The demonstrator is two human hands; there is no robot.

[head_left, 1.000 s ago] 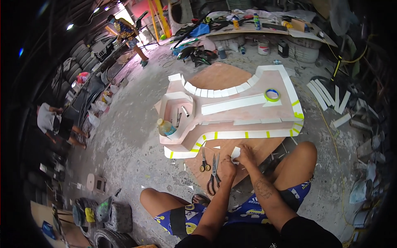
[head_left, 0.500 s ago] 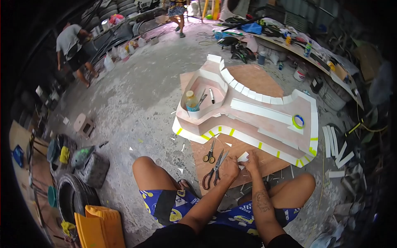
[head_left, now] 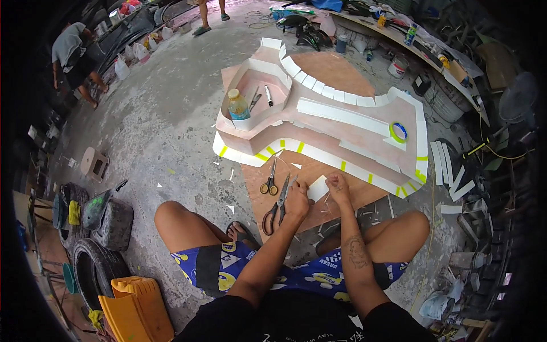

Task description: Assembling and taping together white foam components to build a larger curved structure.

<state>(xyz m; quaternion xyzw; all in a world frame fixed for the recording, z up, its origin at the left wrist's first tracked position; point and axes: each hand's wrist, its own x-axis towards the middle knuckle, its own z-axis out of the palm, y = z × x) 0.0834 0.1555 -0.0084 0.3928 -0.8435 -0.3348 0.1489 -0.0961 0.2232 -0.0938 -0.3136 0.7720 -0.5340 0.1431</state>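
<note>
A white piece of card [head_left: 318, 190] is held between my two hands above the plywood board [head_left: 250, 196]. My left hand [head_left: 298, 199] is closed on its left side, and my right hand [head_left: 338, 188] pinches its upper right corner. Just left of my left hand lie large dark-handled scissors [head_left: 276, 211], with smaller scissors [head_left: 269, 182] beyond them. Farther off rests a big pinkish moulded panel [head_left: 319, 134], edged with white card strips and yellow tape pieces. On it are a yellow-capped bottle [head_left: 238, 108], a marker [head_left: 269, 96] and a tape roll [head_left: 398, 132].
Loose white strips [head_left: 441, 162] lie on the floor at right. A low plastic stool [head_left: 94, 163], a tyre [head_left: 99, 265] and an orange plastic piece [head_left: 137, 308] are at left. A cluttered bench [head_left: 433, 74] stands at the far right. A person [head_left: 74, 60] bends over at far left.
My view has shifted, so the panel appears higher and more to the left. More of the white card's face shows between my hands. The person at the top has stepped left.
</note>
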